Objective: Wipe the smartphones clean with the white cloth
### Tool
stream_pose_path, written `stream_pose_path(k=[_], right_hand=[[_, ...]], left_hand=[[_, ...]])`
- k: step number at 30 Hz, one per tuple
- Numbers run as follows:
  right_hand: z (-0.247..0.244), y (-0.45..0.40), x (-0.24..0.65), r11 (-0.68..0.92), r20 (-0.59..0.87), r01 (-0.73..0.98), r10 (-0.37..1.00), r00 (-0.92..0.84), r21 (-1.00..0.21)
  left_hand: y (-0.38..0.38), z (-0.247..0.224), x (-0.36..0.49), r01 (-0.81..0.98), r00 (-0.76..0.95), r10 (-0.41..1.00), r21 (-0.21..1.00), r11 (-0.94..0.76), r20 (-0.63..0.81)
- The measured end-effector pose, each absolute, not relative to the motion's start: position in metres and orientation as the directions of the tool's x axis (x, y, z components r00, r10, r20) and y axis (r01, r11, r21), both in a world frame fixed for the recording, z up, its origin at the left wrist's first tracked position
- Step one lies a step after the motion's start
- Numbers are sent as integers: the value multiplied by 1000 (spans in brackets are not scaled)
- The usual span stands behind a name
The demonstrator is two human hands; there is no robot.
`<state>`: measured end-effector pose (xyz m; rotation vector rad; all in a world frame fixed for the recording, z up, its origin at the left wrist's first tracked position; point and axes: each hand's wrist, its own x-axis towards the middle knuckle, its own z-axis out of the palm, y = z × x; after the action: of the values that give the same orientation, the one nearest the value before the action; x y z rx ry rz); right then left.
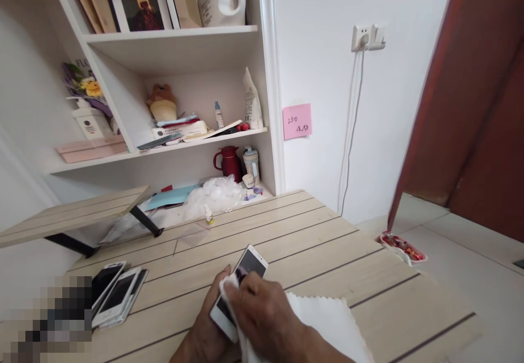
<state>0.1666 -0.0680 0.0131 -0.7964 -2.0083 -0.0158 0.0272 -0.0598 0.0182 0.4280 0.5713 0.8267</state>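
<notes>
Fingers of the right hand (266, 303) pinch a bunched white cloth (230, 282) and press it against the screen of a white phone (257, 263). Left hand (207, 314) grips that phone along its near left edge, thumb at the side; its other fingers are hidden beneath, so how they are set cannot be told. The phone slants over the table (323, 259), its top end pointing away. A larger white sheet (327, 316) with a wavy edge lies under the right forearm; whether it joins the bunched piece cannot be seen. To the left, more phones (118, 297) lie overlapping, partly covered by a blurred patch. Farther back come a clear plastic piece (192, 237), a tiny bottle (208, 215) and a raised wooden stand (85, 207). Beyond the table's far edge, crumpled plastic bags (215, 196) sit in front of a red jug (230, 164) on the lowest shelf. A pink note (297, 122) is stuck on the wall.
</notes>
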Motion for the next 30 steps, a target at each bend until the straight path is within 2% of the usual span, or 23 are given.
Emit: stream_pose_path(k=[2,4,7,9,11,12,14,16,18,21,24,26,27,30], right_hand=[[18,-76,161,838,766,501,464,-445,-216],[17,-76,160,828,769,516,474,-429,-222],[7,-61,166,728,790,594,565,-239,-341],[0,-49,173,626,784,648,617,-71,-433],[-3,-44,177,560,764,674,645,10,-482],[-2,-45,178,565,757,673,653,-12,-477],[1,-53,175,649,746,639,643,-170,-414],[6,-64,170,762,731,564,577,-365,-320],[8,-71,165,828,714,500,508,-481,-253],[4,-68,163,812,726,517,525,-444,-271],[-3,-56,167,683,751,602,630,-197,-415],[-3,-53,169,636,741,613,661,-120,-468],[-2,-55,169,657,740,602,654,-157,-453],[6,-69,165,798,726,514,550,-412,-313]], left_hand=[[-60,20,26,-540,541,766,555,633,-347],[-59,21,25,-559,507,792,570,602,-340],[-59,19,25,-605,466,843,598,525,-269],[-58,14,26,-593,497,829,597,540,-255],[-57,11,26,-568,534,803,591,573,-265],[-57,10,27,-568,532,803,590,574,-268],[-56,10,27,-591,499,825,591,549,-267],[-55,11,26,-603,477,835,588,538,-275],[-55,13,26,-592,492,819,576,564,-296],[-56,12,26,-584,492,821,590,557,-289],[-58,7,29,-597,439,871,653,467,-221],[-58,5,30,-602,419,886,670,434,-198],[-58,4,30,-599,423,883,669,440,-203],[-60,6,28,-574,425,877,684,451,-222]])
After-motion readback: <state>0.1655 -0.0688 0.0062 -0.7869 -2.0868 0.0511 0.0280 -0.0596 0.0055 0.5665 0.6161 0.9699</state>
